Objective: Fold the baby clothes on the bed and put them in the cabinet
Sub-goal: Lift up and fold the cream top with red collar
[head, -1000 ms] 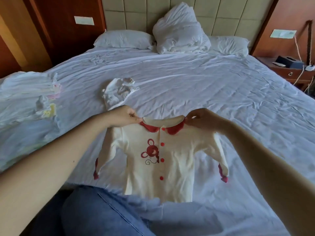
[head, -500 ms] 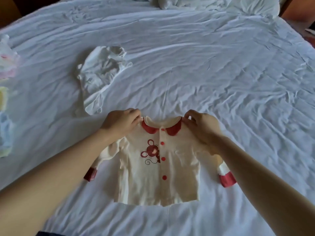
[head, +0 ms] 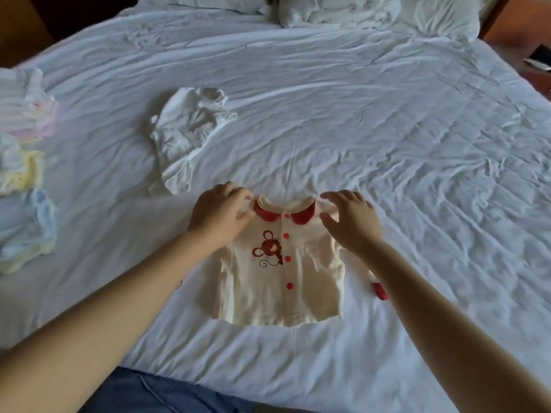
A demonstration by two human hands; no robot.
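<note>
On cream shirt [head: 301, 281], red mouse print [head: 267, 252]

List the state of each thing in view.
cream shirt: flat on the bed, front up, buttoned, not yet folded.
left hand: on one shirt shoulder, grip unclear.
right hand: open, fingers spread at the other shoulder.
white garment: crumpled, unfolded.
pastel clothes: piled at the bed's edge.
bed: sheet wrinkled.

Both sleeves of the shirt [head: 283, 281] lie largely hidden under the forearms [head: 128, 293]; only one red cuff [head: 379, 291] shows clearly. The left hand [head: 219, 217] covers one shoulder, grip indistinct. The folded pile [head: 26, 222] and pillows [head: 334, 8] are cropped by frame edges.
</note>
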